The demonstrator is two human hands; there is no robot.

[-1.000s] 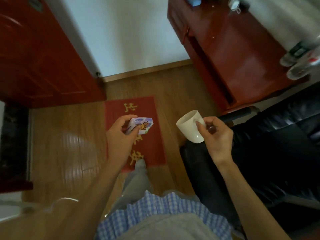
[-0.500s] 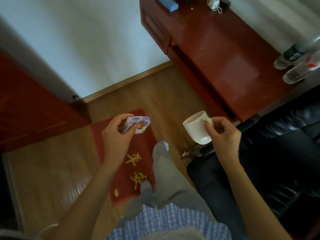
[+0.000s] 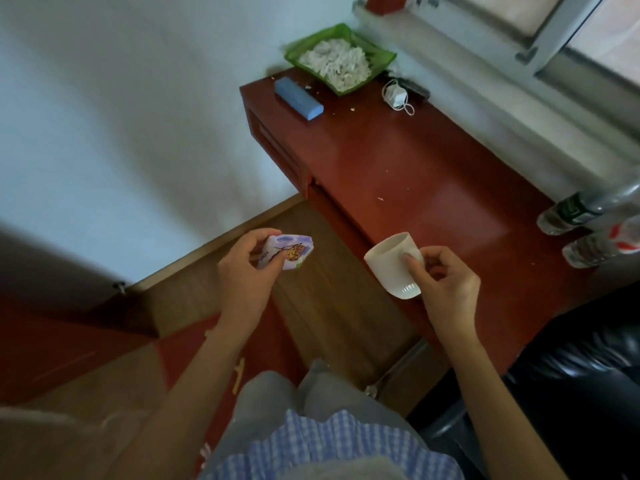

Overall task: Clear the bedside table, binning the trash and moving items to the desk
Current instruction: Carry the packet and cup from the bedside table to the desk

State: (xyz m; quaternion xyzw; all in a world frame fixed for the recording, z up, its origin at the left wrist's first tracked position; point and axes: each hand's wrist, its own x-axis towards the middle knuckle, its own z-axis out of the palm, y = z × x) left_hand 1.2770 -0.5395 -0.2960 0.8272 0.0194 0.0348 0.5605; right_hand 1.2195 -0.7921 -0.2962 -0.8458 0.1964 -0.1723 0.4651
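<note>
My left hand (image 3: 242, 275) grips a small purple-and-white packet (image 3: 287, 251) with a cartoon print, held over the wooden floor just left of the desk. My right hand (image 3: 446, 289) holds a white ceramic cup (image 3: 393, 263) by its handle, tilted with its mouth toward the upper left, above the front edge of the red-brown desk (image 3: 415, 174). The bedside table and any bin are out of view.
On the desk stand a green tray of white scraps (image 3: 341, 57), a blue case (image 3: 298, 98), a white face mask (image 3: 396, 95) and two plastic bottles (image 3: 585, 223) at the right. A black leather chair (image 3: 571, 375) is at lower right; a red mat (image 3: 194, 344) lies on the floor.
The view has swung up and right toward the desk, which now fills the upper right. Both hands, still holding the packet and cup, are closer to the desk's front edge.
</note>
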